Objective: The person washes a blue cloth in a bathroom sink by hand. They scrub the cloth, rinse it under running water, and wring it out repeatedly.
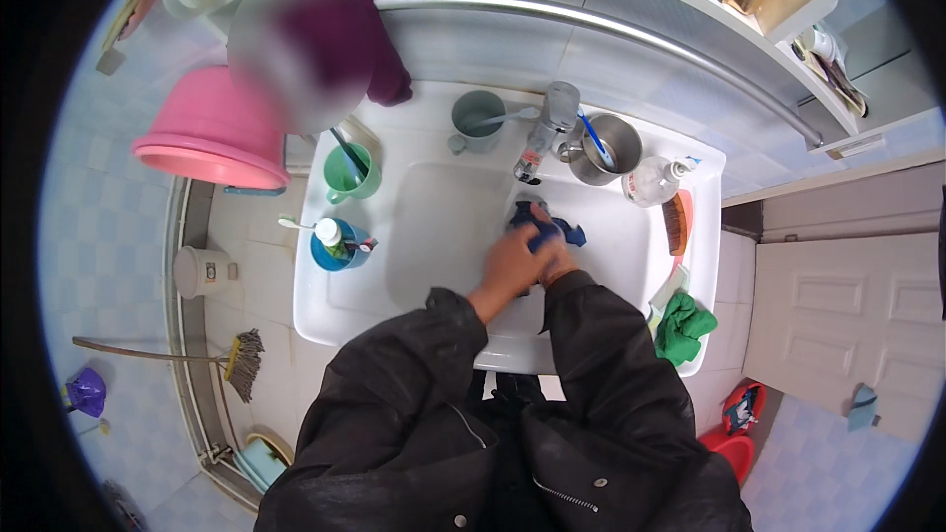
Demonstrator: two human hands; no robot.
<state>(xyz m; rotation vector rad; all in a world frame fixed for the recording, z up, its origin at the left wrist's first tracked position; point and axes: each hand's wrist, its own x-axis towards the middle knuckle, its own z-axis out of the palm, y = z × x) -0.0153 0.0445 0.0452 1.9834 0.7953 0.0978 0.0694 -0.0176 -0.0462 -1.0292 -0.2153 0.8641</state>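
Note:
My left hand (509, 262) and my right hand (559, 259) are close together over the basin of the white sink (414, 286), a little below the faucet (548, 130). Between them is a bunched dark blue cloth (572, 231), partly covered by my fingers. Both hands are closed on it, with some motion blur at the fingers. Part of the cloth sticks out toward the faucet and to the right. What lies under my palms is hidden.
Cups with toothbrushes, a green cup (352, 172), a metal mug (605, 150) and a soap pump bottle (653, 181) line the sink's rim. A brush (676, 224) and green cloth (684, 328) lie at the right. A pink basin (212, 128) hangs left; a metal rail (591, 20) crosses behind.

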